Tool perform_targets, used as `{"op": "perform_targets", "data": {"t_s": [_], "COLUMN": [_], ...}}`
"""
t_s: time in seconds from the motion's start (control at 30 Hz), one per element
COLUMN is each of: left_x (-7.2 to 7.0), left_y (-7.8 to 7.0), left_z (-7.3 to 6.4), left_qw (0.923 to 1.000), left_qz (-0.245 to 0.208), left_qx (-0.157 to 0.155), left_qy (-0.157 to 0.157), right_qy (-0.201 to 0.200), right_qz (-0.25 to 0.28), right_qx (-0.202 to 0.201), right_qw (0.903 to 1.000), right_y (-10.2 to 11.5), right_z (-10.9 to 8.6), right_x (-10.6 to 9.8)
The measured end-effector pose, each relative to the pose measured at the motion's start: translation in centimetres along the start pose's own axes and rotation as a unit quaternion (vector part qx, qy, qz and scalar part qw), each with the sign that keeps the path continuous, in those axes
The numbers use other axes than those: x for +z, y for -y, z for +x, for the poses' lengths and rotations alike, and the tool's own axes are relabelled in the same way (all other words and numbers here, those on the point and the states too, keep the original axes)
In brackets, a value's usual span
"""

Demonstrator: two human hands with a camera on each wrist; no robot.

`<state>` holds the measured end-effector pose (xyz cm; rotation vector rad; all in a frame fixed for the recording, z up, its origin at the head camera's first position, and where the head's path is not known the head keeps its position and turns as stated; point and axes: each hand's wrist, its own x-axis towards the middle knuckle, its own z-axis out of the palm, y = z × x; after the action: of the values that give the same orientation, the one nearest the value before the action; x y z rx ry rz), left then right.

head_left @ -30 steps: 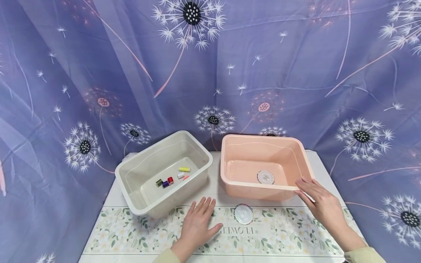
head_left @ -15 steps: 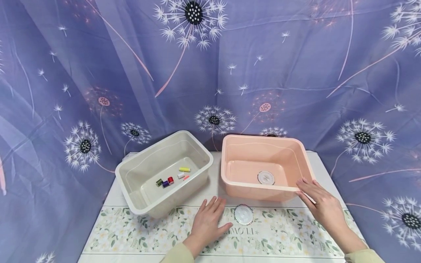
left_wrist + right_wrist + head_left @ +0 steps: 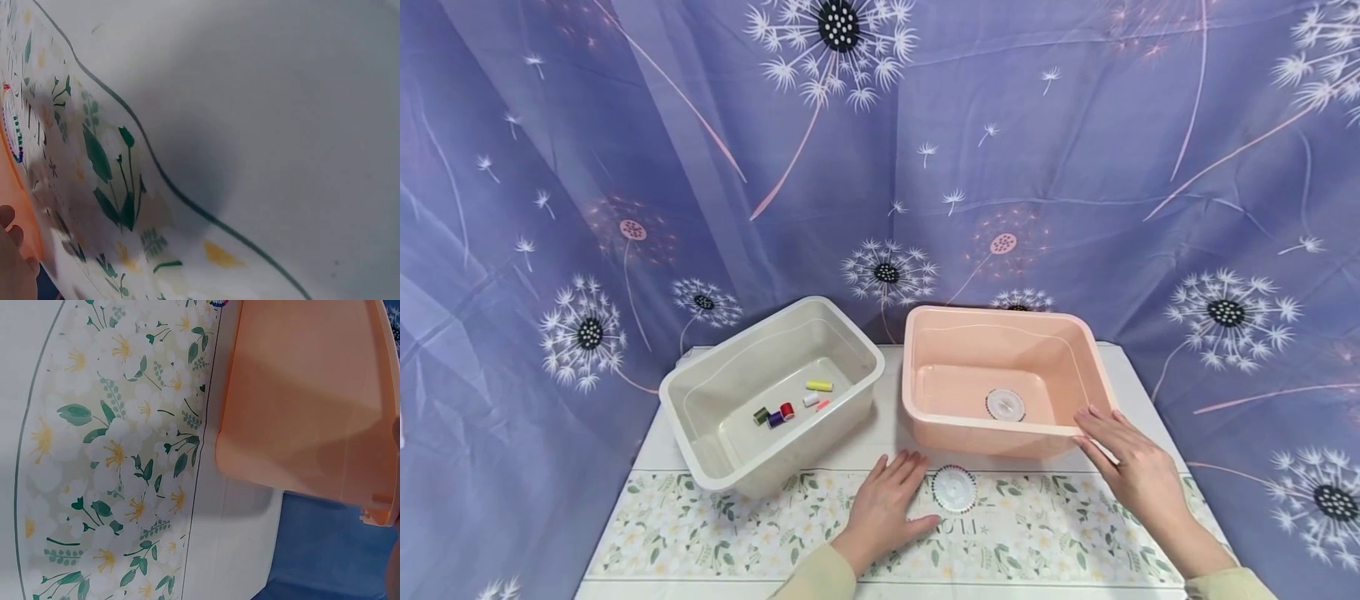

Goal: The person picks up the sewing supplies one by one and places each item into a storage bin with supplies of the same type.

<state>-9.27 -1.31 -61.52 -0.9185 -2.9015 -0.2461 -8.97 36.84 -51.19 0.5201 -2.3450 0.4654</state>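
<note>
My left hand (image 3: 883,514) lies palm down with fingers extended over the flowered table runner (image 3: 737,542), holding nothing. Just right of its fingertips is a clear round wheel of pins (image 3: 954,488) with coloured heads around its edge. My right hand (image 3: 1135,469) holds the front right corner of the pink basin (image 3: 985,433), fingers over the rim and thumb on the outer side. Inside that basin lies a second pin wheel (image 3: 1005,405). In the left wrist view, part of the left hand (image 3: 14,250) shows at the lower left, near the pin wheel (image 3: 12,125).
A grey basin (image 3: 700,479) stands angled at the left. Several thread spools lie in it, among them a red spool (image 3: 787,411) and a yellow one (image 3: 819,386). Behind the white table (image 3: 891,392) hangs a blue dandelion-print curtain (image 3: 955,167).
My left hand has slid to the right across the runner, closer to the pin wheel on the table. The right hand stays at the pink basin's corner.
</note>
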Motion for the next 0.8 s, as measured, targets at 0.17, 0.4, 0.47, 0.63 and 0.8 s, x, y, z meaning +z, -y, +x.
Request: {"op": "perform_targets", "data": {"t_s": [0.17,0.4,0.47,0.63,0.8], "left_x": [0.6,1.4,1.5,1.6,2.1], "left_y": [-0.2,-0.6,-0.7,-0.9,-1.0], "left_z": [0.4,1.0,1.1,1.5,2.0], "left_qw": [1.0,0.9996,0.9994,0.9989,0.9987], "left_qz": [0.001,-0.005,-0.004,0.001,0.004], "left_qx": [0.008,0.018,0.016,0.025,0.034], "left_qy": [0.001,0.02,0.028,0.04,0.039], "right_qy": [0.005,-0.013,-0.018,-0.014,-0.01], "right_qz": [0.001,-0.005,-0.004,0.003,0.002], "right_qx": [0.002,-0.007,-0.009,-0.006,-0.003], "right_qw": [1.0,0.9999,0.9998,0.9999,0.9999], "right_y": [-0.1,-0.3,-0.3,-0.2,-0.2], "right_z": [0.0,0.0,0.0,0.0,0.0], "right_x": [0.0,0.2,0.2,0.2,0.2]}}
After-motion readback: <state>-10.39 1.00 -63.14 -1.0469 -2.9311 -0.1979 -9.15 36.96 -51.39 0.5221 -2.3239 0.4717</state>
